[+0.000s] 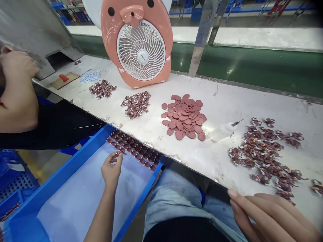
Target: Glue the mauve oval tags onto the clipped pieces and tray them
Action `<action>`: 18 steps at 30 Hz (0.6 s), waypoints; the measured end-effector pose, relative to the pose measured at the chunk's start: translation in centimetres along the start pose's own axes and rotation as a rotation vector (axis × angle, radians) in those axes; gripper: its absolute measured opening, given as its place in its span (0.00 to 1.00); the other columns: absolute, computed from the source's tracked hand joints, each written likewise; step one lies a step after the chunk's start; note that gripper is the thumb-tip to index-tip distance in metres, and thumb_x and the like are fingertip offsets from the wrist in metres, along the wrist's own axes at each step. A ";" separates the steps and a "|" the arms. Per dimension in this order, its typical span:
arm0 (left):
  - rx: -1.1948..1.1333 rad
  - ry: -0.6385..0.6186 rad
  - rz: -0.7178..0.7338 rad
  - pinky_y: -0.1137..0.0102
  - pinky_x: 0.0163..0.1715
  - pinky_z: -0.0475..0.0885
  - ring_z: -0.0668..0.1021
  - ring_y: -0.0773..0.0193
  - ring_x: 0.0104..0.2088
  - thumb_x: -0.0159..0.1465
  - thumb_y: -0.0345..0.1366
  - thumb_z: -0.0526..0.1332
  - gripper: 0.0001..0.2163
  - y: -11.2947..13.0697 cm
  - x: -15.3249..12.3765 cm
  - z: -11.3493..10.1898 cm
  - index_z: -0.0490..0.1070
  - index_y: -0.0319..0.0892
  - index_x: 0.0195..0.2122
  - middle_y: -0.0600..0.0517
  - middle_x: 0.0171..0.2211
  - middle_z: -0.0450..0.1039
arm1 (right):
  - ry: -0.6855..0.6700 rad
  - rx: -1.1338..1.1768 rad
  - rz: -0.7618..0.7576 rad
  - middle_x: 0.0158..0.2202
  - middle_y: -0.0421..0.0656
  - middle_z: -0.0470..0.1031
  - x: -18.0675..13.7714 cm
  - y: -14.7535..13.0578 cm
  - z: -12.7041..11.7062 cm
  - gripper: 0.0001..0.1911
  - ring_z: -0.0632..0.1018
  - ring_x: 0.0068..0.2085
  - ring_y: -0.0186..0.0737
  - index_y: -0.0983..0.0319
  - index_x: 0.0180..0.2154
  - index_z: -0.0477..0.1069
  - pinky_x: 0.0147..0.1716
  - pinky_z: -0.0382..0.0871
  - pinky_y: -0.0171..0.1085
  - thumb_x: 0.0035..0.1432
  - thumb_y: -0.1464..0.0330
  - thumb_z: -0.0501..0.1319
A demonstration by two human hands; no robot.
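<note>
My left hand (111,168) reaches into a blue tray (75,158) lined with white sheet and pinches a small dark-red piece at the edge of neat rows of like pieces (135,149). My right hand (270,218) rests at the near edge of the white table (227,97), fingers together and extended, holding nothing visible. Just beyond it lies a large pile of dark-red assembled pieces (264,151). A heap of flat pink oval pieces (184,117) sits mid-table, with a small clear glue bottle (223,131) lying beside it.
A pink animal-shaped fan (138,43) stands at the table's back. Two smaller piles of dark-red pieces (136,104) (102,89) and a bluish-white pile (90,76) lie to the left. Another person's arm (17,97) is at the far left. A metal post (202,37) rises behind.
</note>
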State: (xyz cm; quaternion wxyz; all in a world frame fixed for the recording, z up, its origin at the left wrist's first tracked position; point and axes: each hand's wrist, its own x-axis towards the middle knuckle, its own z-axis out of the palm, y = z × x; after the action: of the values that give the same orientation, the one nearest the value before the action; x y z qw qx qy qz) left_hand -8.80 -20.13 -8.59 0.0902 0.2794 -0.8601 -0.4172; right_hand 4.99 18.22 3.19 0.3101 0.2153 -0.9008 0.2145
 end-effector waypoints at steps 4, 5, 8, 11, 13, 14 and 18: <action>0.278 -0.092 0.041 0.55 0.45 0.72 0.77 0.57 0.42 0.63 0.41 0.62 0.12 -2.8 2.8 0.3 0.73 0.39 0.43 0.48 0.43 0.75 | 0.004 0.006 -0.028 0.28 0.41 0.78 0.3 0.5 0.1 0.23 0.74 0.26 0.37 0.65 0.49 0.75 0.27 0.68 0.39 0.52 0.83 0.68; 0.326 -0.115 0.048 0.55 0.45 0.72 0.77 0.57 0.43 0.64 0.42 0.61 0.12 -3.2 3.0 0.5 0.73 0.39 0.44 0.47 0.44 0.75 | 0.003 0.007 -0.020 0.29 0.42 0.78 0.3 0.6 0.1 0.22 0.74 0.27 0.37 0.65 0.49 0.75 0.28 0.68 0.39 0.52 0.83 0.68; 0.430 -0.158 0.061 0.55 0.45 0.73 0.77 0.57 0.44 0.65 0.43 0.60 0.14 -4.1 3.6 1.1 0.72 0.40 0.46 0.47 0.46 0.74 | 0.004 0.000 0.008 0.29 0.43 0.77 -0.3 0.6 0.1 0.22 0.74 0.28 0.38 0.66 0.48 0.75 0.30 0.68 0.39 0.51 0.83 0.68; 0.491 -0.180 0.074 0.55 0.45 0.74 0.77 0.56 0.44 0.66 0.43 0.59 0.15 -4.6 4.1 1.5 0.71 0.40 0.48 0.46 0.47 0.74 | -0.001 0.000 0.023 0.29 0.43 0.77 -0.9 0.7 0.2 0.22 0.74 0.29 0.38 0.66 0.48 0.75 0.31 0.68 0.39 0.51 0.84 0.68; 0.519 -0.190 0.086 0.55 0.45 0.74 0.77 0.56 0.44 0.66 0.43 0.59 0.15 -4.9 4.4 1.7 0.71 0.40 0.49 0.46 0.48 0.74 | -0.005 0.009 0.022 0.30 0.43 0.76 -1.0 0.7 0.3 0.22 0.73 0.30 0.37 0.67 0.48 0.75 0.32 0.67 0.39 0.51 0.85 0.68; 0.531 -0.193 0.092 0.55 0.45 0.74 0.77 0.56 0.44 0.66 0.43 0.59 0.15 -5.0 4.5 1.8 0.71 0.40 0.49 0.46 0.48 0.74 | -0.004 0.009 0.021 0.30 0.44 0.76 -1.0 0.8 0.3 0.21 0.73 0.30 0.37 0.67 0.48 0.74 0.32 0.67 0.39 0.52 0.84 0.68; 0.566 -0.194 0.119 0.54 0.45 0.73 0.77 0.56 0.45 0.66 0.43 0.59 0.15 -5.5 5.0 2.0 0.71 0.40 0.49 0.46 0.48 0.73 | 0.024 -0.003 0.024 0.30 0.45 0.76 -0.7 0.9 0.5 0.20 0.73 0.30 0.38 0.67 0.49 0.74 0.33 0.66 0.39 0.54 0.83 0.67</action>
State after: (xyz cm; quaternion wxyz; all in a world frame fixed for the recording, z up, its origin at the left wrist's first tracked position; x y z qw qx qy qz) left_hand -11.51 -24.28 -14.47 -0.0495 0.2011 -0.9616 -0.1798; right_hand 4.83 18.86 2.20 0.3185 0.2015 -0.8999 0.2193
